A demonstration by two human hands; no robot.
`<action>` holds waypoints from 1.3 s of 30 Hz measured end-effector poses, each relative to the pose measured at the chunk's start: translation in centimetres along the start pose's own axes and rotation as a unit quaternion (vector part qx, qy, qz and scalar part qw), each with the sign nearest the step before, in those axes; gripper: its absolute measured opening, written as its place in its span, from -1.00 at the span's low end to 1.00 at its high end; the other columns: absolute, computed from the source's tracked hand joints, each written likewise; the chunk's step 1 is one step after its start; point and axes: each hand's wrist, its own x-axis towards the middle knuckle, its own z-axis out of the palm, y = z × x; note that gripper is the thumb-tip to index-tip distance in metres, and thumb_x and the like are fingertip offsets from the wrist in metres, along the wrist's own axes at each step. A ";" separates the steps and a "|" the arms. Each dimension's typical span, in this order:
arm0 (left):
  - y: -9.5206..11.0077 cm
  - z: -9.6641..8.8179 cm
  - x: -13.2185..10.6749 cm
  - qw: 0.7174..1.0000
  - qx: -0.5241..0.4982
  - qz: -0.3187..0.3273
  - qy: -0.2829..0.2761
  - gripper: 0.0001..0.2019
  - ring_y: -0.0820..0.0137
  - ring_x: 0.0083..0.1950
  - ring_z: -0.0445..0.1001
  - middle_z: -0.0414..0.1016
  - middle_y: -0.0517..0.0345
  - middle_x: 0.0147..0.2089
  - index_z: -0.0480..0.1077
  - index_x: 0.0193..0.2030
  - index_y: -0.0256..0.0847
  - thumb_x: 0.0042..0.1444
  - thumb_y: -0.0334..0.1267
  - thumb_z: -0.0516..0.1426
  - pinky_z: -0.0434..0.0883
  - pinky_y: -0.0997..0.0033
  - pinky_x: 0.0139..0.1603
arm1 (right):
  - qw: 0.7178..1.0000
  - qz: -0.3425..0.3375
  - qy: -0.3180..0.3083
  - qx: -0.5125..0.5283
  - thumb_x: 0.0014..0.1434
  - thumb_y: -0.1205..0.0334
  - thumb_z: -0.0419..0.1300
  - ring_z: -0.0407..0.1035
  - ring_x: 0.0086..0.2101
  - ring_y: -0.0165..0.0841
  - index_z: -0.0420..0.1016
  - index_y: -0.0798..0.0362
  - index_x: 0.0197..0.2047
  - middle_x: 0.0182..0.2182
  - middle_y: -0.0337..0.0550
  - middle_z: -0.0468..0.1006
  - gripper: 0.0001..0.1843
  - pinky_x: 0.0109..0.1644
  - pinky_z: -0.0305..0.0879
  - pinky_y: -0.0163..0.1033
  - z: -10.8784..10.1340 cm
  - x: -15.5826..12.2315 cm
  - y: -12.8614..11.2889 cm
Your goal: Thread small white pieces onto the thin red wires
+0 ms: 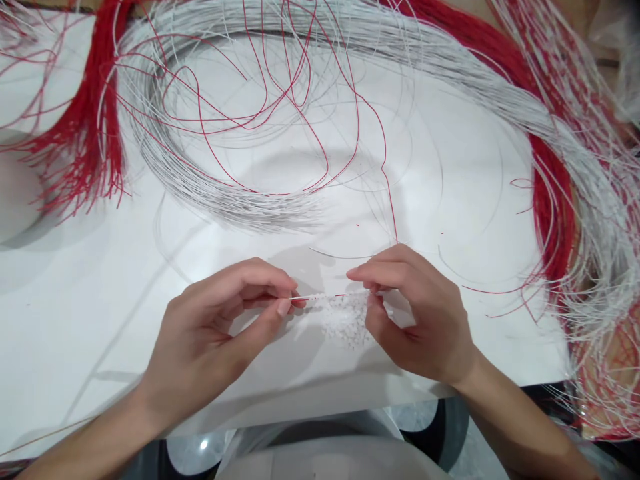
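My left hand (215, 327) is closed in a pinch around thin wires, one white and one red. Their ends (299, 299) stick out between thumb and forefinger toward the right. My right hand (415, 307) also pinches, its fingertips just right of those ends; a long red wire (391, 200) runs up from behind it. What sits between its fingertips is too small to make out surely. A short red piece shows in the gap between my hands. Below the fingertips lies a small pile of white bits (345, 323), like beads or tiny connectors.
A large bundle of white wires (200, 190) curves across the back of the white tabletop (100, 280). Red wire bundles hang at the left (103, 120) and right (555, 213). A round white object (17, 193) stands at the left edge. Loose red strands loop above my hands.
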 end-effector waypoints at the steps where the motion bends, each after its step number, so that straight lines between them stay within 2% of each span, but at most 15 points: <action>1: 0.0 0.0 0.0 1.000 0.003 -0.002 0.006 -0.87 0.43 -0.38 0.55 0.52 0.28 -0.37 0.48 -0.33 -0.06 0.01 -0.39 0.22 0.53 0.53 -0.27 | 1.000 0.001 0.001 0.001 -0.02 0.66 0.02 0.31 -0.35 -0.44 0.38 0.13 -0.10 -0.35 -0.18 0.42 -0.57 -0.37 0.33 -0.29 0.0 0.0 0.0; 12: 0.4 0.1 0.2 0.996 0.038 -0.052 0.054 -0.93 0.45 -0.37 0.54 0.53 0.30 -0.38 0.46 -0.35 -0.09 -0.01 -0.32 0.25 0.53 0.56 -0.22 | 0.996 0.021 -0.010 0.085 -0.10 0.66 0.03 0.33 -0.32 -0.41 0.39 0.13 -0.08 -0.35 -0.16 0.42 -0.50 -0.37 0.38 -0.29 0.3 0.4 0.5; 19: 0.4 -0.1 0.3 0.994 0.051 -0.070 0.071 -0.94 0.41 -0.36 0.57 0.56 0.31 -0.39 0.45 -0.35 -0.07 0.00 -0.30 0.24 0.54 0.51 -0.22 | 0.995 0.023 -0.023 0.094 -0.08 0.65 0.02 0.34 -0.28 -0.38 0.36 0.07 -0.04 -0.30 -0.15 0.42 -0.47 -0.32 0.43 -0.25 0.4 0.6 0.8; 25: 0.8 0.1 0.2 0.990 0.058 -0.097 0.086 -0.94 0.32 -0.33 0.59 0.57 0.29 -0.40 0.43 -0.31 -0.03 0.04 -0.22 0.21 0.55 0.39 -0.20 | 0.991 0.040 -0.036 0.123 -0.05 0.62 0.02 0.36 -0.29 -0.39 0.34 0.04 -0.01 -0.29 -0.16 0.40 -0.46 -0.30 0.45 -0.25 0.5 1.0 0.9; 29: 0.5 -0.2 0.3 0.991 0.058 -0.095 0.074 -0.92 0.32 -0.35 0.59 0.58 0.29 -0.41 0.43 -0.31 -0.02 0.02 -0.21 0.22 0.55 0.43 -0.26 | 0.991 0.034 -0.047 0.123 -0.06 0.63 0.01 0.37 -0.27 -0.39 0.34 0.05 0.00 -0.26 -0.16 0.39 -0.44 -0.26 0.45 -0.24 0.6 1.1 1.3; 39: 0.9 -0.1 0.3 0.988 0.054 -0.110 0.090 -0.91 0.34 -0.32 0.59 0.58 0.26 -0.38 0.43 -0.28 -0.08 0.04 -0.24 0.21 0.53 0.43 -0.20 | 0.995 0.017 -0.053 0.079 -0.05 0.61 -0.01 0.36 -0.23 -0.34 0.32 0.01 0.01 -0.26 -0.16 0.44 -0.44 -0.18 0.43 -0.14 0.7 1.3 1.6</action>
